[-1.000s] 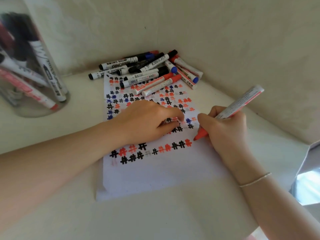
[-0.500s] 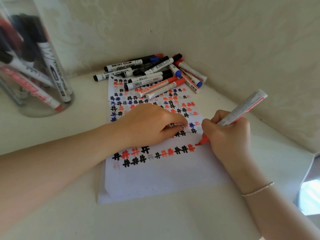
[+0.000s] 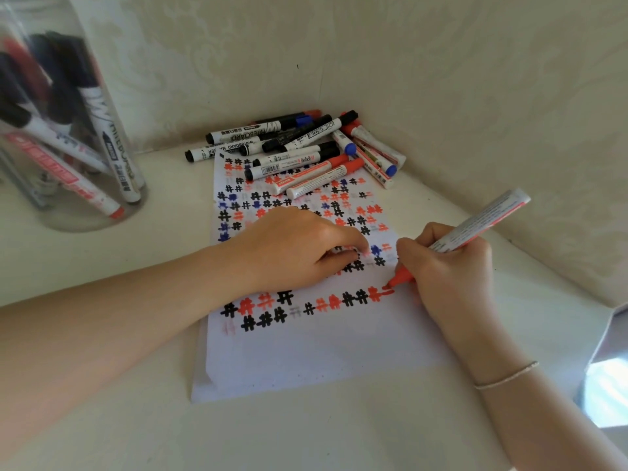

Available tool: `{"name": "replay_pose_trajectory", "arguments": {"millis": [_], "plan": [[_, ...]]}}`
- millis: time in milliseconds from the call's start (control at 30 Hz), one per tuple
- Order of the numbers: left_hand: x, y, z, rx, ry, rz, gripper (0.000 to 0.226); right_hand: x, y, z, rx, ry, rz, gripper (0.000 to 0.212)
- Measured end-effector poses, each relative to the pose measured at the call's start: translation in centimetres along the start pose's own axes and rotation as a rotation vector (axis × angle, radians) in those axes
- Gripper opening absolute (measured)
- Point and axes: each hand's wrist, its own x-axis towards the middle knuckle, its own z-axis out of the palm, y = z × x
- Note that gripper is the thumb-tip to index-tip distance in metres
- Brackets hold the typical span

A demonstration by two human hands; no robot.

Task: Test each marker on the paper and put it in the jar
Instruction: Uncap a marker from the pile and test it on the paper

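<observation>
A clear jar (image 3: 73, 185) with several markers inside stands at the far left of the bench (image 3: 306, 430). The left hand (image 3: 292, 249) rests curled on the paper (image 3: 306, 351), its fingertips pinching something small (too hidden to identify). A pile of markers (image 3: 299, 147) lies across the paper's far end. The right hand (image 3: 448, 266) grips a red marker (image 3: 475, 222), tip touching the paper beside a red mark.

"WHITEBOARD" runs down the black-capped marker (image 3: 112, 144) standing in the jar (image 3: 73, 212). In the pile, another black marker (image 3: 251, 132) reads "WHITEBOARD" too. Hash signs in red, black and blue cover the paper (image 3: 306, 351). Other labels are too blurred to read.
</observation>
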Motion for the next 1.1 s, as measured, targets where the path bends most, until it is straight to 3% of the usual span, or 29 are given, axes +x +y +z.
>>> {"name": "replay_pose_trajectory", "arguments": {"millis": [667,833,900,1000,1100], "plan": [[0.1,0.1,-0.2,0.027,-0.028,0.016,0.029,-0.1,0.2,0.2,0.003,-0.018,0.011,0.020],[-0.1,0.6,-0.4,-0.067,0.083,0.077,0.033,0.4,0.4,-0.6,0.359,0.023,0.034,0.032],[0.0,0.9,-0.6,-0.192,0.109,0.034,0.043,0.4,0.0,-0.8,0.545,0.002,0.035,0.026],[0.0,0.9,-0.4,-0.346,0.061,-0.045,0.047,0.5,-0.2,-1.1,0.863,-0.072,0.060,0.011],[0.1,0.7,-0.2,-0.453,0.009,-0.117,0.062,0.6,-0.1,-1.4,0.987,-0.110,0.119,0.027]]}}
